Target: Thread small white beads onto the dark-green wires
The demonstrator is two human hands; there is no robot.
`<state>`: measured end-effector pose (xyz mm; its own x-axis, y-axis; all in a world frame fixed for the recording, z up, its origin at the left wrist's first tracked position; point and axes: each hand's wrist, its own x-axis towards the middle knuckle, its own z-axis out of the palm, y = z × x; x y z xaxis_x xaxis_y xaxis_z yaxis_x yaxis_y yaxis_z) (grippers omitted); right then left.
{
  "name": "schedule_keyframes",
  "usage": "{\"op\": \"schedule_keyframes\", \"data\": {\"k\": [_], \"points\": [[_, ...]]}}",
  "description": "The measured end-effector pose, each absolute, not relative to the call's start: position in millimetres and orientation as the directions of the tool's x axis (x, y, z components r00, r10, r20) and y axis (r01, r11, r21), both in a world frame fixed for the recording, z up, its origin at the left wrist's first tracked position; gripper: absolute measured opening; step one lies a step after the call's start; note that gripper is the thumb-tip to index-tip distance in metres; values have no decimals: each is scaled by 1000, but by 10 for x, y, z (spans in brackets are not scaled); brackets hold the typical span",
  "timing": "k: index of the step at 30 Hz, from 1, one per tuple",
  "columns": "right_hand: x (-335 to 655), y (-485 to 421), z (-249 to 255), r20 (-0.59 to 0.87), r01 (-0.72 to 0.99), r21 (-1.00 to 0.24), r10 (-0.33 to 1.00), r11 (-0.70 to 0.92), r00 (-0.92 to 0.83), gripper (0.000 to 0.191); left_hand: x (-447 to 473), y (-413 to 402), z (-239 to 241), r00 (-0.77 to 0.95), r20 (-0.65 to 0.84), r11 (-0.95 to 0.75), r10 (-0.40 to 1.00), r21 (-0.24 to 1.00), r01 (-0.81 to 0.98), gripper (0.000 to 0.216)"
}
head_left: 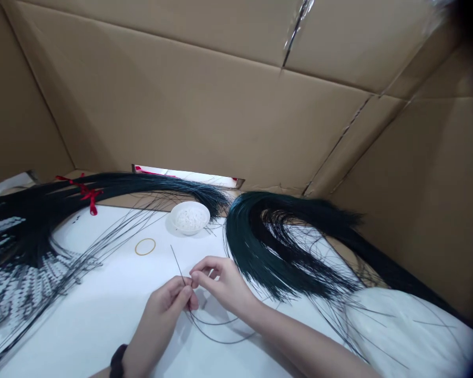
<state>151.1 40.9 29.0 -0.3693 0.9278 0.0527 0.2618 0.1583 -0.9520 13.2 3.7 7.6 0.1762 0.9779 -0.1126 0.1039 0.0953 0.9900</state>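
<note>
A thin dark cord (177,262) is pinched between the thumb and fingers of my left hand (169,303), with one end sticking up past the fingertips. Below the hand, the cord curves in loops to the right, passing under my right wrist. My right hand (224,283) has its thumb and forefinger pressed together, touching the left fingertips; whatever is in that pinch is too small to make out. Just beyond both hands stands a white bowl (189,218) of small white pieces, perhaps beads. To its left, a yellow rubber band (145,247) lies on the white table surface (114,302).
Left, a bundle of dark cords (35,226) bears rows of white pieces and a red ribbon tie (89,193). Another dark cord bundle (256,247) bends across the right side. A white plastic-looking mass (405,331) fills the near right. Cardboard walls (173,100) enclose the back and sides.
</note>
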Motion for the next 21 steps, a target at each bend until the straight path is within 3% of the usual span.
{"op": "schedule_keyframes", "data": {"k": [7,11,17,21], "points": [[1513,450,222,-111,108,-991,922,-76,-370,24,147,38,91,173,-150,137,973,987,88,20],[1516,474,213,-119,136,-988,917,-71,-380,15,142,41,118,185,-150,133,971,986,100,21],[1508,481,236,-143,68,-990,922,-126,-361,18,155,30,140,228,-157,130,961,983,129,21],[1511,475,288,-87,42,-996,938,-77,-336,16,176,-6,106,300,-193,142,934,973,183,27]]}}
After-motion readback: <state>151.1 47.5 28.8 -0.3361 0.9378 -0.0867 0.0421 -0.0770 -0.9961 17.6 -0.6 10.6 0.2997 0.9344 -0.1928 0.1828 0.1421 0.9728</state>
